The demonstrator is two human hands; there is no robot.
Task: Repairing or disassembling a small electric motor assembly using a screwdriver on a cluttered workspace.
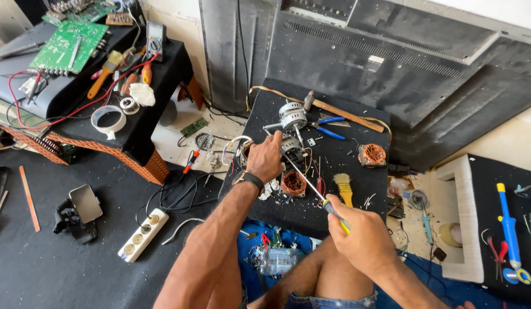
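Observation:
My left hand (266,158) rests on a small motor part (290,150) on the black work board (340,171), fingers curled around it. My right hand (360,237) grips the yellow handle of a long screwdriver (309,183), whose thin shaft slants up and left to the motor part. A copper-wound stator (293,183) lies just below the shaft. A silver motor housing with a shaft (292,116) stands farther back on the board.
On the board lie a hammer (340,110), blue-handled pliers (327,127), a second copper coil (372,154) and a yellow brush (344,189). A side table (128,131) at left holds a green circuit board (69,39), tape and tools. A white power strip (142,234) lies on the floor.

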